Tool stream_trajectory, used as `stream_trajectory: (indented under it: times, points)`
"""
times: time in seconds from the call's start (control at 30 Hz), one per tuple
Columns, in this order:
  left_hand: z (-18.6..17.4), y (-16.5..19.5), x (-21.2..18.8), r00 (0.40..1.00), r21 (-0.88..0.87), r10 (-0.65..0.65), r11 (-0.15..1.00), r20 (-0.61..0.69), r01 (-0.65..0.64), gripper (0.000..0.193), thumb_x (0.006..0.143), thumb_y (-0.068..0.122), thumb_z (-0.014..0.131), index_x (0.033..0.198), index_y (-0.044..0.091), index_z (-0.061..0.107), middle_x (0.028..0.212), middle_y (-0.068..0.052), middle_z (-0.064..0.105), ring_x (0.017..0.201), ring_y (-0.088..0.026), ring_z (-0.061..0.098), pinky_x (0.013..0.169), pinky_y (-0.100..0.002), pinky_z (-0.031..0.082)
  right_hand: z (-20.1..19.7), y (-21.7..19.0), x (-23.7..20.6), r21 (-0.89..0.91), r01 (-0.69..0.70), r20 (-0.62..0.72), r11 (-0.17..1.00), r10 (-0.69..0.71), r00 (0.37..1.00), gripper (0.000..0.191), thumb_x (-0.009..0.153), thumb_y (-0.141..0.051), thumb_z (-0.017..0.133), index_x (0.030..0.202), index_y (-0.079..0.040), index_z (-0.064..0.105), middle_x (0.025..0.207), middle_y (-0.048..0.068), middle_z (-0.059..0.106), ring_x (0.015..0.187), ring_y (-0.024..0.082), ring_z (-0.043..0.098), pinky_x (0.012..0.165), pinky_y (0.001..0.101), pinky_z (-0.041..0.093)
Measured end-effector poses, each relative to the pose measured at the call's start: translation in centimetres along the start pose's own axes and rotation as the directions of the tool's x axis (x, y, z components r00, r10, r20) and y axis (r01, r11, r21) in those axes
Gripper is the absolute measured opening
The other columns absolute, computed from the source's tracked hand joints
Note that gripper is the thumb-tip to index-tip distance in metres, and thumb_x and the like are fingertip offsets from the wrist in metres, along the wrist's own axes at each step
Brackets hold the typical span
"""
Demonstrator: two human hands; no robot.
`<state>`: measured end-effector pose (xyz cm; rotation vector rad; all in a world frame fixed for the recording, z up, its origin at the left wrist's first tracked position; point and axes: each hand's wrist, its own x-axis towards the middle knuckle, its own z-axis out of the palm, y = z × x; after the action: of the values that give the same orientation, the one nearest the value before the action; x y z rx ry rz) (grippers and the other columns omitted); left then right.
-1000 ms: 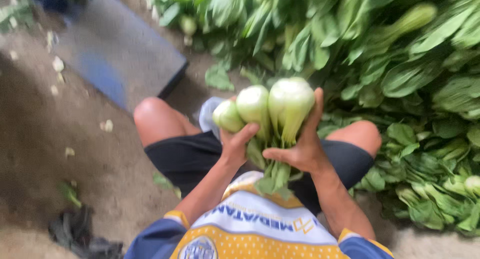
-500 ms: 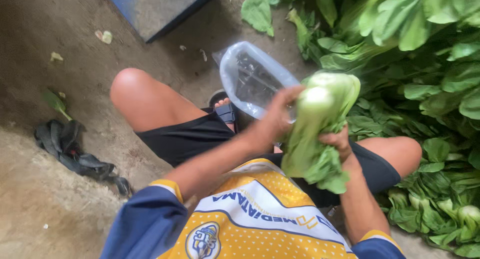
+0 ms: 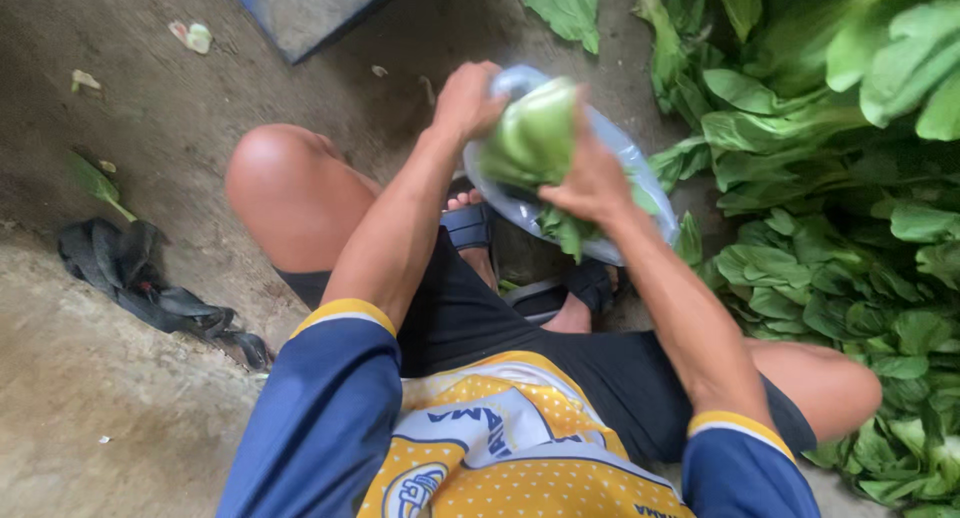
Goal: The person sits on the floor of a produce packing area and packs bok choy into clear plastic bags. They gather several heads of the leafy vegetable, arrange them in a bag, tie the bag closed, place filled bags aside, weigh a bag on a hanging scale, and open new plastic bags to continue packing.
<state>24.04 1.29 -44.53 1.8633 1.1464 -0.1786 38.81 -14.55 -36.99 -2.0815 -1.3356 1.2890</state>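
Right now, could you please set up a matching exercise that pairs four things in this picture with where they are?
Things:
1. bunch of greens
2. clear bag
3. black strap
4. pile of greens

Places:
A. lying on the floor to the person's left
B. heaped along the right side of the view
C. gripped by the left hand and right hand
D. around and behind the bunch, above the sandalled feet

Pairs: 1-C, 2-D, 3-A, 4-B
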Motion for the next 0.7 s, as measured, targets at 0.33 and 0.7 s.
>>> stream_trajectory:
  times: [0.33, 0.7]
  points:
    - [0.3, -0.5, 2.0, 1.0, -0.4, 0.026, 0.916, -0.001, -0.024, 0.035, 0.079, 0.026, 0.073, 0.107, 0.006, 0.074, 0.099, -0.014, 0.075, 0.094, -0.029, 0.075, 0.086, -0.039, 0.057, 0.4, 0.7, 4.7, -0.198, -0.045, 0.361, 0.979, 0.115, 0.925, 0.148, 0.067, -0.038, 0.092, 0.161, -0.011, -0.019, 0.128, 0.04, 0.058, 0.117, 0.055, 0.059, 0.102, 0.0526, 0.049]
    - [-0.5, -0.6, 1.0, 0.936, -0.248, 0.296, 0.908, -0.19, -0.338, 0.037, 0.093, 0.016, 0.07, 0.13, 0.015, 0.07, 0.116, -0.014, 0.064, 0.112, -0.031, 0.066, 0.098, -0.041, 0.055, 2.9, 0.9, 5.9, -0.531, 0.231, -0.026, 0.815, -0.288, 0.957, 0.131, 0.06, -0.074, 0.084, 0.144, 0.013, 0.032, 0.137, 0.033, 0.048, 0.13, 0.047, 0.048, 0.107, 0.0617, 0.035]
